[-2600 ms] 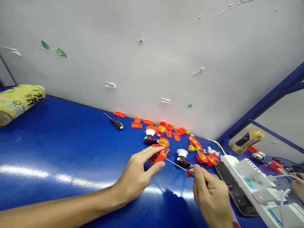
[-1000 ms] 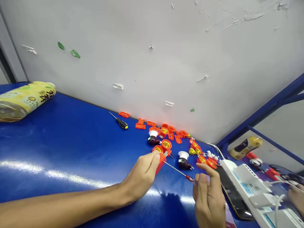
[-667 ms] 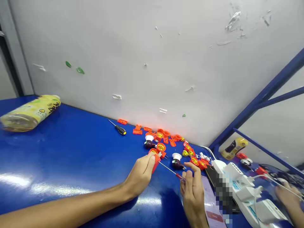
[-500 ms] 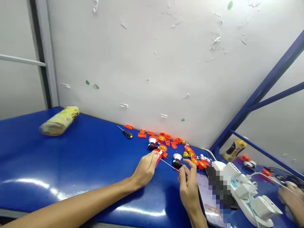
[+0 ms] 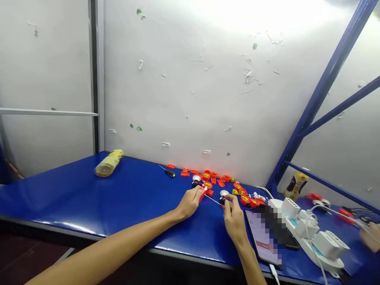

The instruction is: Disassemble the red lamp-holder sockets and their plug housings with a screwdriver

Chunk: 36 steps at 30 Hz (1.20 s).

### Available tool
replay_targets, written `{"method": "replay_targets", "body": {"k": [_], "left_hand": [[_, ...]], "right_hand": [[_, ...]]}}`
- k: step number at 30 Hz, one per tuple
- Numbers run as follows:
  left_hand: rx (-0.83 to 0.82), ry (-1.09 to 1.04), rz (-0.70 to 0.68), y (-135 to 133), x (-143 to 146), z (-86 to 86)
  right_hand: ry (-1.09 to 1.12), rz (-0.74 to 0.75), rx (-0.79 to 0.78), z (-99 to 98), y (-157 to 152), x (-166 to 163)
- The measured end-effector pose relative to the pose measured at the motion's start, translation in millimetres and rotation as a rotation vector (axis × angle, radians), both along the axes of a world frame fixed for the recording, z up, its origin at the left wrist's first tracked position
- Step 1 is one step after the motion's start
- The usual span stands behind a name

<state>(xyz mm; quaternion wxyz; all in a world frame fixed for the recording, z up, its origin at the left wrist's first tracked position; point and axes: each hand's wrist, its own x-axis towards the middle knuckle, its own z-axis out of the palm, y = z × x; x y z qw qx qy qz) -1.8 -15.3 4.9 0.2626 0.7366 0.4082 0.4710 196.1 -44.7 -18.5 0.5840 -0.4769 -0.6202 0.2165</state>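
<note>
Left hand (image 5: 190,202) gripping orange plug part (image 5: 203,193) at frame centre on blue worktop (image 5: 124,198). Right hand (image 5: 233,217) pinching red-handled screwdriver (image 5: 214,201), tip touching part. Phone (image 5: 268,237) lying lower right.

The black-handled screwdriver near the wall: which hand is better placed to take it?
Probably left: the left hand lies nearer the black-handled screwdriver, though it holds an orange part; the right hand holds another screwdriver.

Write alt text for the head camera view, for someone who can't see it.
At a blue table, the left hand holds an orange plug part while the right hand points a thin screwdriver at it. More orange parts lie by the wall.
</note>
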Motion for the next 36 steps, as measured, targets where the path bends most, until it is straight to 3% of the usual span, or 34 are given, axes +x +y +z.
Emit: {"method": "replay_targets", "body": {"k": [13, 20, 28, 36], "left_hand": [[-0.083, -0.002, -0.049, -0.5, -2.6, 1.5], [-0.074, -0.028, -0.031, 8.2, -3.7, -3.2], [-0.018, 0.016, -0.079, 3.7, -5.1, 1.1], [-0.019, 0.022, -0.087, 8.2, -4.1, -0.3]], "right_hand": [[0.171, 0.009, -0.098, 1.6, 0.0, -3.5], [0.139, -0.004, 0.028, 6.0, 3.3, 1.5], [0.103, -0.046, -0.131, -7.4, 12.8, 4.8], [0.14, -0.052, -0.136, -1.7, 14.9, 6.6]]}}
